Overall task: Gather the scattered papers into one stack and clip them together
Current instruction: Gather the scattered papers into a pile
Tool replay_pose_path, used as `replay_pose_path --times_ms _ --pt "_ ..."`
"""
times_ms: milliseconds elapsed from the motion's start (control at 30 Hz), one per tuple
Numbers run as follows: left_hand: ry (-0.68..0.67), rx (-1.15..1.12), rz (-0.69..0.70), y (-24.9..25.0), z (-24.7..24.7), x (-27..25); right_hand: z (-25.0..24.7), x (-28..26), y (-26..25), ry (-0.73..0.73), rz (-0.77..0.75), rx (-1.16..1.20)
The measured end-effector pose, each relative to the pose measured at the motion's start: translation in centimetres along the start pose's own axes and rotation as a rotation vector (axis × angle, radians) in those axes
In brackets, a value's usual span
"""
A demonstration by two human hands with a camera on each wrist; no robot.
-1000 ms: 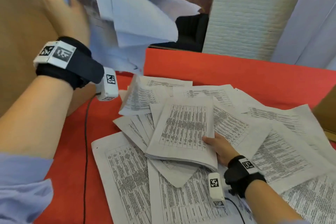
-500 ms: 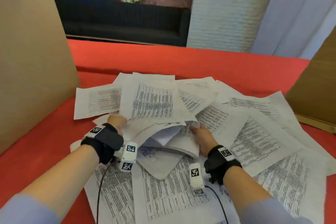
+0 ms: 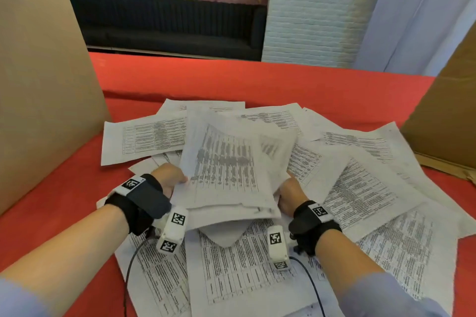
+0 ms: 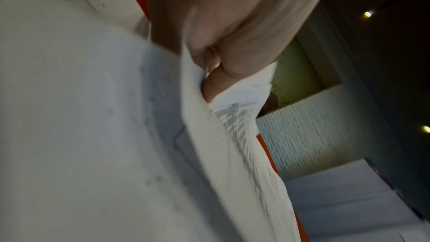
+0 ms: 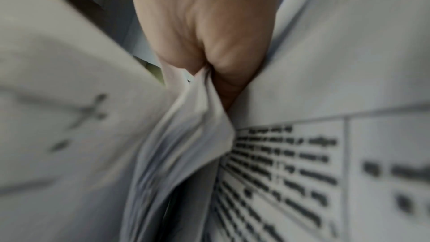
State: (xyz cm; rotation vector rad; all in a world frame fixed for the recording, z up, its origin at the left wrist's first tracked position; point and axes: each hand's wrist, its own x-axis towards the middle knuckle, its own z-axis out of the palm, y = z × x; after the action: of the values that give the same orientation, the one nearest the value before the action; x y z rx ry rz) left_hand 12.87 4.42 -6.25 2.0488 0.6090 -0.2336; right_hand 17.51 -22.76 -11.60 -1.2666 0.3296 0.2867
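A bundle of printed sheets [image 3: 226, 175] is lifted at the middle of the red table [image 3: 231, 80], tilted up toward me. My left hand [image 3: 170, 179] grips its left edge and my right hand [image 3: 289, 194] grips its right edge. In the left wrist view my left hand [image 4: 223, 58] pinches the bundle's paper edge [image 4: 209, 117]. The right wrist view has my right hand [image 5: 209, 58] closed on several bunched sheets [image 5: 193, 117]. Loose printed papers [image 3: 360, 188] lie scattered around and under the bundle. No clip is in view.
A tall cardboard panel [image 3: 38, 85] stands at the left and another cardboard panel [image 3: 448, 116] at the right. Wrist camera cables [image 3: 131, 265] run across the near papers. Bare red table shows at the back.
My left hand came down from high at the left with its sheets and joined them to the right hand's pile. Both hands now hold one bundle, raised and tilted.
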Motion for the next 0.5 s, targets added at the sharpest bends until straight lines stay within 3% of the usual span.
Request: replay_pose_path --times_ms 67,167,267,433,500 --pt "-0.011 0.047 -0.024 0.4 -0.2 -0.6 0.5 0.4 0.0 0.077 -0.030 -0.111" --pt "-0.011 0.244 -0.022 0.7 -0.3 -1.5 0.7 -0.3 -0.5 0.056 -0.015 -0.093" --pt "-0.092 0.431 0.033 0.6 0.3 -1.7 0.7 -1.6 -0.6 -0.082 -0.058 -0.026" --pt "-0.040 0.432 0.064 0.2 0.2 -1.5 0.5 -1.6 -0.4 -0.140 -0.091 -0.032" --pt "-0.088 0.492 0.077 0.1 -0.6 -1.5 0.6 -1.2 -0.3 -0.124 -0.085 -0.044"
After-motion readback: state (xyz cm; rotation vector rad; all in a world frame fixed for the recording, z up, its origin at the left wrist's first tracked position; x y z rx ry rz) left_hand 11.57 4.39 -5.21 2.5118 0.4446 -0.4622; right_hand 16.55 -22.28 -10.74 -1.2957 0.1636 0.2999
